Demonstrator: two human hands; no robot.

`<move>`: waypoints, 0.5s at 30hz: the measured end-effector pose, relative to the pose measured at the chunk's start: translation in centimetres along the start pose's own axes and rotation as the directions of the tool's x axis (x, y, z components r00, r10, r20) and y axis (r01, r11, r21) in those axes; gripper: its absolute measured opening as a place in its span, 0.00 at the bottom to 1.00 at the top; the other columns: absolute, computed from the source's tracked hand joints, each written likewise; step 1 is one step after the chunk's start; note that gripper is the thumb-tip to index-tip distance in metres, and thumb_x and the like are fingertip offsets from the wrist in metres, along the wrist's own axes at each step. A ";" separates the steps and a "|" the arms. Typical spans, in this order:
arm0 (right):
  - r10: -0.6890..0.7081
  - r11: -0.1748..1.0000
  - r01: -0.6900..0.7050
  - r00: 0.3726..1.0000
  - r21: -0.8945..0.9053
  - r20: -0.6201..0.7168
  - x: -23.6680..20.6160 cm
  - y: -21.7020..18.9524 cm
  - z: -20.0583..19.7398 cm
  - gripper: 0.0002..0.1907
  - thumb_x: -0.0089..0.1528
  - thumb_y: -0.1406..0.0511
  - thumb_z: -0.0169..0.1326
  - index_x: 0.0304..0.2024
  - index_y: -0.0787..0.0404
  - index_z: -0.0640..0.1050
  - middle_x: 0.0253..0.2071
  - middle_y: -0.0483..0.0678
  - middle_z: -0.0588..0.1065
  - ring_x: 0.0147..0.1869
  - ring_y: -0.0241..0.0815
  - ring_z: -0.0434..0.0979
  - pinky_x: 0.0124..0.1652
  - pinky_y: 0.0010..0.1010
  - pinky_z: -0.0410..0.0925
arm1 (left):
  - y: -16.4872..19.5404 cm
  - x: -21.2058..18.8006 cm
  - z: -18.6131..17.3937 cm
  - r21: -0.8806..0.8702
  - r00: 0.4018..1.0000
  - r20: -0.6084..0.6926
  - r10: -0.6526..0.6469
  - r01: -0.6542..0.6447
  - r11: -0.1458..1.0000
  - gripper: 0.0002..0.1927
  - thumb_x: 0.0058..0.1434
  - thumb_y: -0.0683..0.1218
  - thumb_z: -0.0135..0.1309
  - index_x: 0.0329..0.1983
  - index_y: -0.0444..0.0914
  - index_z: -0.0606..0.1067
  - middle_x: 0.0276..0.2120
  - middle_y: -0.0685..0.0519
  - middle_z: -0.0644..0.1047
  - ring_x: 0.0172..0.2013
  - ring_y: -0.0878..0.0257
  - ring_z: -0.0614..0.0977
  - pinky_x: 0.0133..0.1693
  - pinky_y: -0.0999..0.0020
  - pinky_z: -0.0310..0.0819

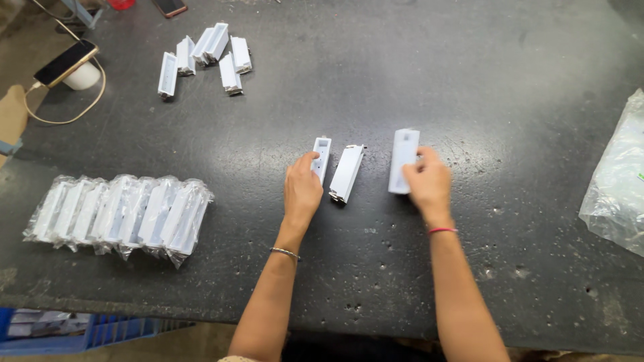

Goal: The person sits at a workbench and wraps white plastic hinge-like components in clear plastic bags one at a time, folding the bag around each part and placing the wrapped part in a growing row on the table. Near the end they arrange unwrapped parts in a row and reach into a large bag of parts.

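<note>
Three long white plastic housings lie in the middle of the dark table. My left hand [302, 191] rests its fingers on the left one [323, 153], an open shell with small holes. A second housing [347, 173] lies untouched between my hands. My right hand [427, 182] grips the right housing [403, 157], a closed white piece, by its lower end.
A row of several bagged white pieces [121, 213] lies at the left. Several loose white housings [204, 57] sit at the back left. A phone on a white stand [67, 64] with a cable is at far left. A clear plastic bag [620, 181] lies at the right edge. A blue crate [87, 332] is below the table.
</note>
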State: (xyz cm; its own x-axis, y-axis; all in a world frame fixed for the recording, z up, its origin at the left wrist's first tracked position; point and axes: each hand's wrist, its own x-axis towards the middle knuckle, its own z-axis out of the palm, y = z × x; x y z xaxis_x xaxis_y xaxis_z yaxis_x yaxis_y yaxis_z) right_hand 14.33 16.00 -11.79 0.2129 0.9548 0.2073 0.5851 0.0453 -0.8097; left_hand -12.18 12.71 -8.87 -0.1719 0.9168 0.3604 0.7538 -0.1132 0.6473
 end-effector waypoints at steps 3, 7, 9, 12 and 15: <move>0.080 0.997 -0.082 0.990 -0.012 -0.120 1.8 2.4 -3.8 0.20 0.57 0.64 0.57 0.52 0.58 0.82 0.35 0.50 0.81 0.37 0.42 0.82 0.40 0.36 0.73 | -0.2 -0.2 0.7 -0.080 0.999 -0.017 -0.049 0.048 0.996 0.18 0.62 0.35 0.46 0.55 0.35 0.75 0.54 0.45 0.78 0.53 0.45 0.76 0.55 0.52 0.70; -0.252 0.931 0.141 0.916 -0.337 -0.312 1.4 1.3 -5.2 0.17 0.61 0.61 0.61 0.49 0.63 0.82 0.42 0.55 0.78 0.42 0.48 0.79 0.44 0.39 0.71 | -0.5 -0.3 1.0 -0.150 0.998 -0.048 -0.038 0.030 0.988 0.18 0.62 0.36 0.44 0.53 0.33 0.76 0.54 0.43 0.78 0.54 0.45 0.76 0.57 0.52 0.68; -0.568 0.743 0.246 0.724 -0.623 -0.392 0.2 -1.0 -4.0 0.19 0.61 0.59 0.62 0.50 0.65 0.81 0.47 0.56 0.78 0.49 0.51 0.77 0.48 0.39 0.71 | -0.7 -0.2 0.9 -0.156 0.998 -0.058 -0.031 0.021 0.988 0.18 0.62 0.36 0.44 0.54 0.33 0.76 0.54 0.42 0.77 0.55 0.44 0.75 0.58 0.52 0.68; -0.285 0.944 0.249 0.946 -0.216 -0.152 -2.4 -5.1 -0.6 0.15 0.68 0.57 0.60 0.42 0.63 0.82 0.41 0.54 0.78 0.43 0.46 0.76 0.43 0.39 0.70 | -1.3 -0.1 0.6 -0.162 0.994 -0.104 -0.023 0.006 0.987 0.19 0.62 0.36 0.44 0.55 0.31 0.75 0.55 0.41 0.77 0.56 0.44 0.75 0.58 0.51 0.67; -0.072 0.997 0.074 0.964 0.004 0.257 -4.5 -8.1 3.4 0.18 0.61 0.52 0.61 0.40 0.60 0.84 0.39 0.50 0.81 0.40 0.39 0.80 0.41 0.34 0.72 | -2.0 0.0 0.4 -0.165 0.991 -0.134 -0.023 0.000 0.986 0.20 0.62 0.35 0.45 0.56 0.31 0.75 0.55 0.40 0.76 0.56 0.43 0.75 0.59 0.51 0.67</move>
State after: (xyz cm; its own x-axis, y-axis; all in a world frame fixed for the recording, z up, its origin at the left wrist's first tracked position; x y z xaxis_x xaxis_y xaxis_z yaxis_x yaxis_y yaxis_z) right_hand 5.93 12.33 -8.04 -0.0381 0.9924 0.1172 0.5960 0.1167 -0.7944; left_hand -13.45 13.10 -10.40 -0.2725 0.8595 0.4325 0.6384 -0.1747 0.7496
